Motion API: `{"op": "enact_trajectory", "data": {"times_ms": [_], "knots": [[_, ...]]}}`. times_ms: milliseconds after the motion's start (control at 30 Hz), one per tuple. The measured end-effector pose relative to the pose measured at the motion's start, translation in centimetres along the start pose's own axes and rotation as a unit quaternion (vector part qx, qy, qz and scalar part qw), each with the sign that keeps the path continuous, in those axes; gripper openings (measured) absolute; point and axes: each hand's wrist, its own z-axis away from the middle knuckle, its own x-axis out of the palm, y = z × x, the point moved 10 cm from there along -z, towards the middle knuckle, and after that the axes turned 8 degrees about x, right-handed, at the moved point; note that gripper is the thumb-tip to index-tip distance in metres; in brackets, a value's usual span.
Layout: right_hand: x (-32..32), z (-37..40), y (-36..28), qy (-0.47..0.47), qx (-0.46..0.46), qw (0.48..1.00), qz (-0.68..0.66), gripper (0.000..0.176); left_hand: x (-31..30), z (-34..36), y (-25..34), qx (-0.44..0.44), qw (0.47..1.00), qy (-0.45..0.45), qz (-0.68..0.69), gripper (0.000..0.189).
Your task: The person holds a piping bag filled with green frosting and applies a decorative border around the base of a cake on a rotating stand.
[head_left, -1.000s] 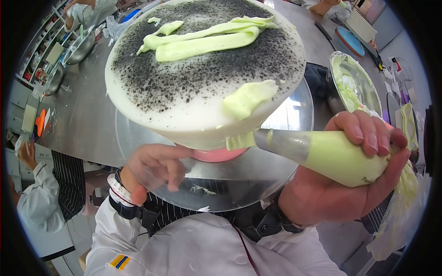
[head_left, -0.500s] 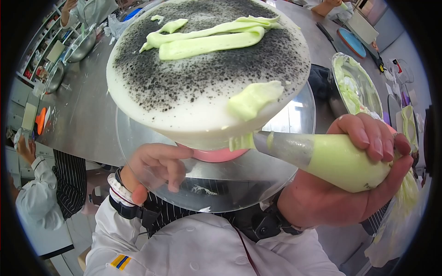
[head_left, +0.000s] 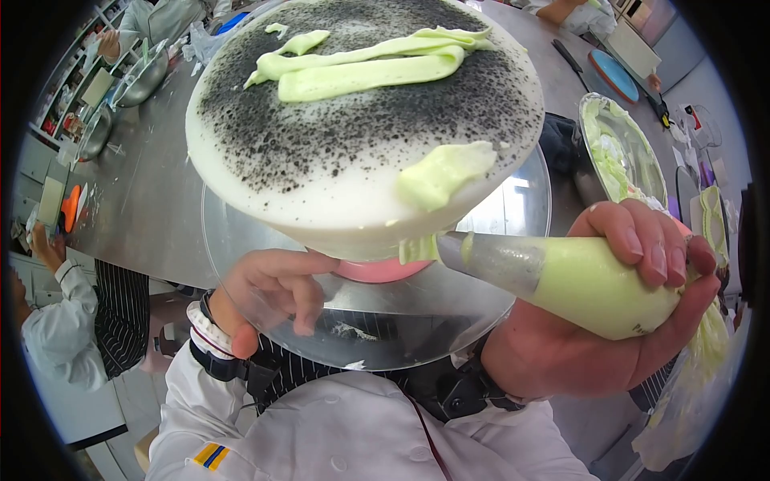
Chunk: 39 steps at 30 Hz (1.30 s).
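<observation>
A round white cake [head_left: 265, 172] with dark speckles on top stands over a pink base [head_left: 381, 271] on a clear round turntable plate [head_left: 473, 341]. Pale green cream strips [head_left: 369, 76] lie across its top, and a cream dab [head_left: 449, 172] sits near the front right rim. My right hand [head_left: 634, 264] is closed around a piping bag [head_left: 601, 280] filled with green cream. The bag's metal tip points left at the cake's lower side, where ridged green cream touches it. My left hand [head_left: 277, 289] is open at the plate's left edge, index finger stretched toward the pink base.
A metal bowl [head_left: 589, 152] smeared with green cream stands at the right. Beyond it lie a knife [head_left: 568, 56] and a blue disc [head_left: 613, 76]. Metal bowls [head_left: 144, 84] and an orange scraper [head_left: 72, 207] are at the left. Other people work around the steel table [head_left: 152, 184].
My hands and the cake stay nearly in place; the piping tip has shifted very slightly left. A co-worker's arm at the left edge has moved a little.
</observation>
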Motion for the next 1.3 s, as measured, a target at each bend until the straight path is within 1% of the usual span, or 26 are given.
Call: {"op": "enact_trajectory", "data": {"times_ms": [200, 267, 400, 467, 700, 1000, 1067, 1100, 1167, 1200, 1267, 1300], "knots": [[-0.03, -0.01, 0.02, 0.000, 0.001, 1.000, 0.002, 0.017, 0.08, -0.13, -0.03, 0.001, 1.000, -0.005, 0.003, 0.110], [-0.01, 0.01, 0.04, 0.000, 0.000, 1.000, 0.004, 0.017, 0.15, -0.19, 0.09, 0.011, 1.000, -0.021, 0.008, 0.110], [-0.10, 0.01, 0.07, 0.002, 0.001, 1.000, 0.000, 0.017, -0.01, -0.13, 0.02, 0.014, 1.000, -0.014, 0.011, 0.109], [-0.12, 0.01, 0.09, 0.003, 0.002, 1.000, -0.001, 0.017, 0.11, -0.22, 0.06, 0.023, 0.999, -0.034, 0.014, 0.110], [-0.55, -0.13, -0.06, 0.005, 0.003, 1.000, 0.004, 0.017, 0.03, -0.49, -0.35, 0.009, 1.000, -0.026, -0.001, 0.110], [-0.50, -0.10, 0.01, 0.003, 0.006, 1.000, 0.010, 0.017, 0.32, -0.59, 0.00, 0.034, 0.998, -0.042, 0.011, 0.110], [-0.51, -0.10, 0.05, 0.002, 0.007, 1.000, 0.012, 0.017, 0.12, -0.64, 0.18, 0.041, 0.999, -0.009, 0.015, 0.098], [-0.68, -0.14, -0.02, 0.000, 0.007, 1.000, 0.013, 0.017, 0.05, -0.67, 0.07, 0.041, 0.999, -0.009, 0.015, 0.098], [-0.51, -0.08, 0.05, -0.001, 0.007, 1.000, 0.016, 0.017, -0.04, -0.33, -0.24, 0.010, 1.000, -0.020, 0.004, 0.110], [-0.39, -0.04, 0.11, -0.001, 0.006, 1.000, 0.019, 0.017, 0.01, -0.33, -0.24, 0.010, 1.000, -0.021, 0.004, 0.110], [-0.32, -0.03, 0.13, -0.002, 0.005, 1.000, 0.022, 0.017, 0.21, -0.58, 0.37, 0.050, 0.999, -0.020, 0.008, 0.097], [-0.33, -0.02, 0.13, 0.000, 0.003, 1.000, 0.022, 0.017, 0.14, -0.57, 0.31, 0.050, 0.999, -0.020, 0.008, 0.097]]}}
